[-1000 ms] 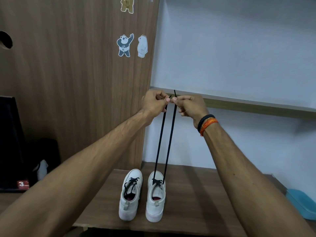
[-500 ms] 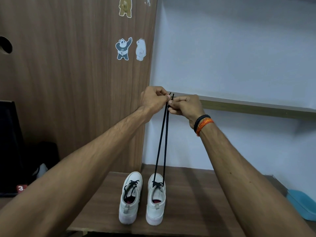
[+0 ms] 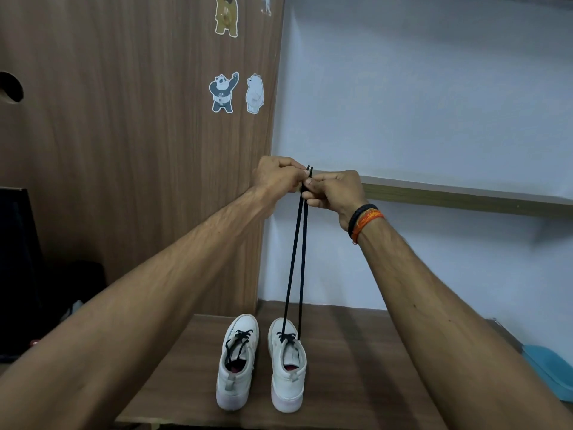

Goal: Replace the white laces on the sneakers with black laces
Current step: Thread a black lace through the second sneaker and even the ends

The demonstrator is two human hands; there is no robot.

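High above the worktop (image 3: 356, 383), from the head camera: both hands raised and pressed together, fingertips meeting at the two ends of the black lace (image 3: 296, 259). Left hand (image 3: 277, 176) curled, thumb and forefinger pinching one strand near its tip. Right hand (image 3: 333, 190) curled too, pinching the other strand just beside it; black and orange wristbands (image 3: 364, 220) on that wrist. Two short lace tips poking up just above the fingers, side by side. Both strands pulled taut, running almost straight down and spreading slightly apart on the way to the right sneaker (image 3: 286, 364).

Down on the brown worktop, a pair of white sneakers standing side by side, heels toward the camera, toes toward the wall. Right sneaker threaded only at the lowest eyelets, one black crossing showing near the toe end, tongue bare below it. Left sneaker (image 3: 237, 364) just beside it, already carrying black lacing (image 3: 237, 344) criss-crossed over several rows, loose ends lying inside the opening.

Behind, a wooden panel (image 3: 124, 150) with bear stickers (image 3: 237, 93), a pale wall with a narrow shelf (image 3: 465, 197). At the far right edge, a blue tray (image 3: 548, 367), well apart from the sneakers.
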